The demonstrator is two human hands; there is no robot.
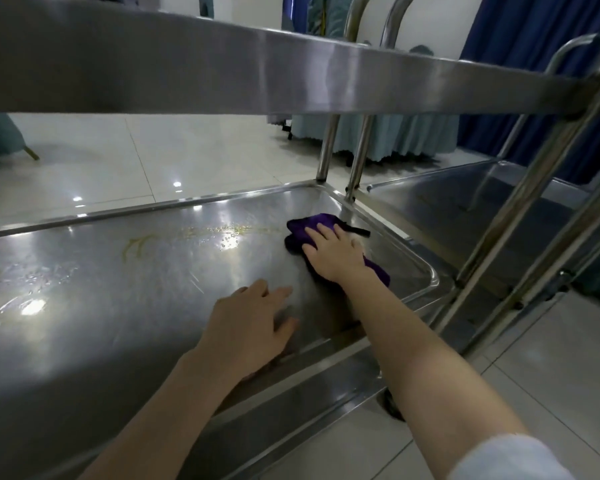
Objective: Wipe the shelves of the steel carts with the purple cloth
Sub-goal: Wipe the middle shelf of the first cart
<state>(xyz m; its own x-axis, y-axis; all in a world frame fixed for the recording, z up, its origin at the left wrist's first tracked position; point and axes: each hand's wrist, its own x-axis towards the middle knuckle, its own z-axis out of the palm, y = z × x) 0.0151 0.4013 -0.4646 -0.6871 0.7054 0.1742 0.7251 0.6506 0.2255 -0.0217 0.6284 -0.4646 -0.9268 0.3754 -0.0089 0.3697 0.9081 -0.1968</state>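
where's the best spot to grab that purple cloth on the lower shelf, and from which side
Grip the thick bunched end of the purple cloth showing beyond the fingertips of the right hand, coming from above. It lies flat on the lower shelf, and the raised rim close on its right blocks a sideways approach.

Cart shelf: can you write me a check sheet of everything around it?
Surface: shelf, shiny steel, with yellowish streaks and water drops.
Job's things: cloth, purple, near the shelf's far right corner; second cart alongside on the right.
Clutter: nothing seen.
Grips: right hand pressed flat on the cloth; left hand flat on the bare shelf, holding nothing.
Cables: nothing seen.
Surroundings: upper shelf overhead, tiled floor, blue curtain.
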